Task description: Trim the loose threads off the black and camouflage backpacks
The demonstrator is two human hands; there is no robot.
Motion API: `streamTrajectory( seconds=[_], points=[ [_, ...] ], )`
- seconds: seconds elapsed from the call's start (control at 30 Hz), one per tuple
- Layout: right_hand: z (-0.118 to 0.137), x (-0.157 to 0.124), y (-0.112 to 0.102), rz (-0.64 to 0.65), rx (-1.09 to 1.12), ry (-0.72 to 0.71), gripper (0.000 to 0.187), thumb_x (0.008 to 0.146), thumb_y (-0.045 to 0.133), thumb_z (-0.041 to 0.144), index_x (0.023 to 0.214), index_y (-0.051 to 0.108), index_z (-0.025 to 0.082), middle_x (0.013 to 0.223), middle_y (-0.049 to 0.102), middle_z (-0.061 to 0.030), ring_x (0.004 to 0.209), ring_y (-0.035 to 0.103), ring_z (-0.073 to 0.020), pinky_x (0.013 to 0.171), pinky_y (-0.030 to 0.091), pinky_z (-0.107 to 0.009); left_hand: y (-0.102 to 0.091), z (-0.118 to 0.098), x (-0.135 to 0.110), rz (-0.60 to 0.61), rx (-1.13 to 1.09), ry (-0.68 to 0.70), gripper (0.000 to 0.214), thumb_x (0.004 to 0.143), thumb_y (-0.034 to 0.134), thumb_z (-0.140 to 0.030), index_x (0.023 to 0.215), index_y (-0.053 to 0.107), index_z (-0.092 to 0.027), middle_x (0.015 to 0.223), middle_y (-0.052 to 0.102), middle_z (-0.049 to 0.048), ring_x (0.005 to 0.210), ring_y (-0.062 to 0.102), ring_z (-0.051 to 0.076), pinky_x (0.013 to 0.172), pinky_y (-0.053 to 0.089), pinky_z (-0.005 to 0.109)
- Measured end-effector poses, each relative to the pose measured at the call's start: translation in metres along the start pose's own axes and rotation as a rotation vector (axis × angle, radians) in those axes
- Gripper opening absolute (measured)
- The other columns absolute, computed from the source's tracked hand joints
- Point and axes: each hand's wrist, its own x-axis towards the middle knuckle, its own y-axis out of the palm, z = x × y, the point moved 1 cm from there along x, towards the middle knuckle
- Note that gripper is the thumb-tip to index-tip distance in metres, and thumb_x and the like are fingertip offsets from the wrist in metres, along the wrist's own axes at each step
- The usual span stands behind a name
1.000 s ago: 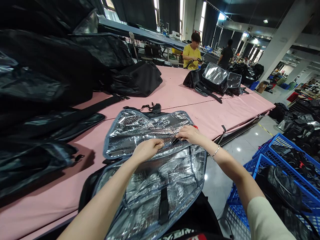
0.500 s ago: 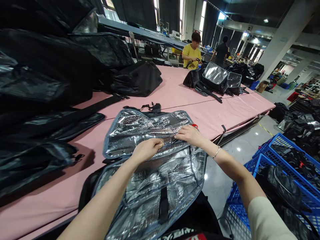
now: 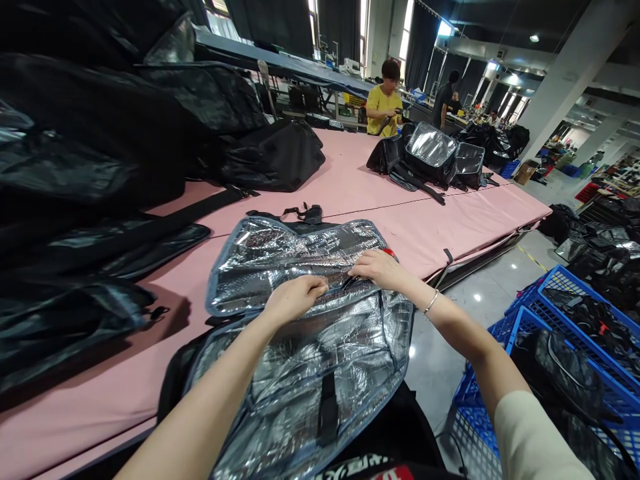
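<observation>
An insulated bag point(image 3: 320, 353) with crinkled silver foil lining lies opened out in front of me, its foil-lined flap point(image 3: 250, 267) folded back on the table. My left hand point(image 3: 295, 298) is closed in a pinch just above the seam between flap and body; whatever lies between its fingertips is too small to make out. To its right, my right hand point(image 3: 377, 269) is closed around small thread snips point(image 3: 350, 281). Their dark pointed blades reach toward my left fingertips, and a red end shows behind the hand. A black strap point(image 3: 327, 407) lies across the lining.
Dark bags point(image 3: 90, 133) are piled high on the left of the pink table point(image 3: 350, 180). More foil-lined bags point(image 3: 433, 150) sit at its far end, near a person in yellow point(image 3: 384, 107). Blue crates point(image 3: 525, 313) holding black bags stand on the floor at right.
The snips' blades show more clearly, pointing toward my left hand. My left hand and the bag stay nearly still. In the background, the person in dark clothing has shifted.
</observation>
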Motion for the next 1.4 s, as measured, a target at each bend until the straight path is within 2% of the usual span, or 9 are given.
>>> streamTrajectory(
  seconds=[0.43,0.8,1.4],
  points=[
    [-0.0015,0.0024,0.0011,-0.023,-0.031,-0.045,0.021,0.092,0.05,0.012,0.103,0.065,0.02,0.096,0.066,-0.0052,0.087,0.047,-0.0201,0.069,0.029,-0.031,-0.0014,-0.0018,-0.0021,-0.016,0.009,-0.001,0.033,0.082,0.034,-0.042,0.073,0.06,-0.024,0.086,0.071,0.0021,0.077,0.064,0.022,0.059,0.038,0.025],
    [0.0004,0.0035,0.0006,0.017,-0.043,-0.05,0.017,0.092,0.051,0.017,0.102,0.065,0.02,0.093,0.066,-0.0053,0.087,0.046,-0.0202,0.07,0.029,-0.031,-0.0003,-0.0011,-0.0015,-0.017,0.006,0.01,0.032,0.081,0.032,-0.041,0.07,0.056,-0.023,0.083,0.069,0.0024,0.076,0.063,0.022,0.059,0.037,0.026],
    [-0.0029,-0.0026,0.0076,-0.066,-0.016,-0.044,0.018,0.094,0.048,0.016,0.097,0.066,0.02,0.088,0.065,-0.0041,0.085,0.045,-0.0192,0.069,0.029,-0.031,-0.0004,-0.0015,-0.0013,-0.018,0.013,0.01,0.033,0.082,0.032,-0.042,0.07,0.058,-0.024,0.084,0.071,0.0019,0.075,0.063,0.021,0.057,0.037,0.025]
  ],
)
